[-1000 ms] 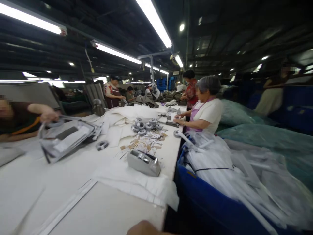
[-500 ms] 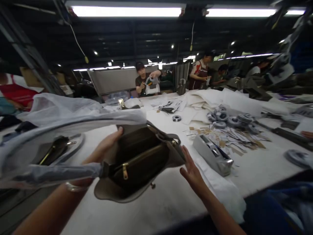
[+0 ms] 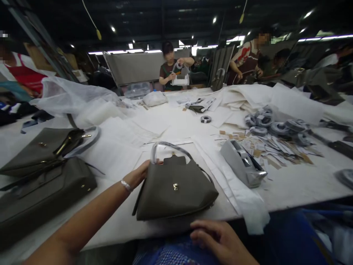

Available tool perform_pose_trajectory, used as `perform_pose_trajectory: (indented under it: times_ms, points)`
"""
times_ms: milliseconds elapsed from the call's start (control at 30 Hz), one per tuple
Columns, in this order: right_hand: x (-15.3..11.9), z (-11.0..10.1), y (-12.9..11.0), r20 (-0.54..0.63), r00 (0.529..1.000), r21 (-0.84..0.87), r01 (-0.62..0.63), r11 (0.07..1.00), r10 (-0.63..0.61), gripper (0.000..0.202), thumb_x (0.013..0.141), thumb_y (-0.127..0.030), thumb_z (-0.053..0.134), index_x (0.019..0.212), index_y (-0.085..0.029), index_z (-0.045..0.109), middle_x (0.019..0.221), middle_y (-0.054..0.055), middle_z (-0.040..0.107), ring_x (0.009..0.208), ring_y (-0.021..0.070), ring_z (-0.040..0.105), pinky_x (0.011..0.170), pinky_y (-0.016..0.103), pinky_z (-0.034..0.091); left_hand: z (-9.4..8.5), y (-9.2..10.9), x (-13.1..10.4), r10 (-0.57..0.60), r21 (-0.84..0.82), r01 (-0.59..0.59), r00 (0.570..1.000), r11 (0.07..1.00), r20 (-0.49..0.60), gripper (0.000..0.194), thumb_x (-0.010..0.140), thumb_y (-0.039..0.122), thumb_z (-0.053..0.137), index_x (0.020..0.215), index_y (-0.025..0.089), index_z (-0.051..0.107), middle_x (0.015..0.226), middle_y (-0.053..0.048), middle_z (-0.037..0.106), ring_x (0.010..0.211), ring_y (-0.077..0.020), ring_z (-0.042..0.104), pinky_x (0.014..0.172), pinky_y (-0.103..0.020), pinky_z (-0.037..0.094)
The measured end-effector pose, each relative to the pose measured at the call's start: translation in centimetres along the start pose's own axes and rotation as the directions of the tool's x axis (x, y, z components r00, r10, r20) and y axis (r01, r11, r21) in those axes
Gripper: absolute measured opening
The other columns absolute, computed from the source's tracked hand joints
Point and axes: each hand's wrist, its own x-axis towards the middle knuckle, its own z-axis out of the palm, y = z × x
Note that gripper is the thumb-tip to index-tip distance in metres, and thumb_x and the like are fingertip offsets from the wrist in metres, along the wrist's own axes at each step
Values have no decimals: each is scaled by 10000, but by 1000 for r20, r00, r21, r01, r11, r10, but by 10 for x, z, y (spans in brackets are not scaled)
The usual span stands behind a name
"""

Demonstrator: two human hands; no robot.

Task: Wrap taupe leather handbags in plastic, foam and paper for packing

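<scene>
A dark olive handbag (image 3: 176, 195) with a gold clasp on its front stands on the white table in front of me. Its top handle has a clear plastic wrap, and its front tab points upward. My left hand (image 3: 142, 173) grips the bag's upper left edge by the handle base, some fingers hidden behind it. Below the bag's lower right corner, off the table's front edge, my right hand (image 3: 220, 237) holds nothing; its fingers are loosely bent and apart. More olive handbags (image 3: 49, 195) lie at the left.
A grey tape dispenser (image 3: 242, 163) sits right of the bag, beside white wrapping sheets (image 3: 220, 173). Beyond are scattered paper tags (image 3: 278, 147) and plastic-wrapped coiled straps (image 3: 289, 127). Across the table a co-worker (image 3: 176, 70) holds a bag; other people stand further off.
The bag was held up, mouth open toward me, between both hands; now it stands on the table with its front facing me. My right hand has dropped toward my lap.
</scene>
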Motion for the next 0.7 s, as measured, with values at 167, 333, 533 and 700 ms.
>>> perform_pose_trajectory:
  times_ms: [167,333,533,700]
  points:
    - [4,-40,7,-456,769,-533,168,830,-448,252,900,-438,613,1041,-289,760,1006,38,777,949,248,732,906,352,575,-32,-26,-19,15,115,10,976,993,-217,541,1002,539,404,1395,172,459,1397,-182,538,1192,-274,601,980,-459,495]
    - [38,-50,5,-495,683,-650,119,751,-537,496,918,-474,560,1361,-251,564,1443,82,541,1344,290,488,1151,483,368,-29,-35,-61,279,395,-162,924,904,-261,656,936,663,423,1458,265,426,1540,-97,413,1406,-295,397,1122,-433,365]
    - [52,-34,5,-391,808,-578,156,801,-440,455,911,-427,586,1334,-264,548,1464,83,517,1373,281,457,1150,486,371,-10,-3,-55,507,735,-367,861,571,36,444,912,541,547,1259,281,645,1358,-39,612,1333,-288,472,1165,-412,298]
    - [20,-19,47,-334,641,-641,382,665,-691,110,898,-189,588,875,-256,673,1403,55,569,1327,288,513,1080,474,461,1,21,-59,504,818,-477,817,322,278,319,982,411,456,1125,271,704,1071,-55,716,1058,-251,621,978,-382,453]
